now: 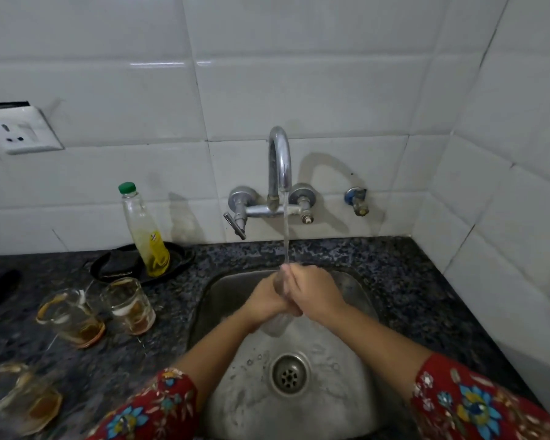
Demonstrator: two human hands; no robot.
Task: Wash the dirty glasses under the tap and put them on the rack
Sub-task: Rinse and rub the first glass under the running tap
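Two hands (294, 296) around glass (278, 325); bottle (145, 233) label unreadable.

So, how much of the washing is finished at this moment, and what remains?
Nothing looks finished: no rack or clean glass is in view. In hand: the left hand and right hand hold one clear glass over the sink, under the running tap. Left: three dirty glasses with brown residue wait on the counter, two near the bottle and one at the near-left edge.

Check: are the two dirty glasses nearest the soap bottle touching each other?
Apart. The head view shows a strip of dark counter between the left glass and the right glass.
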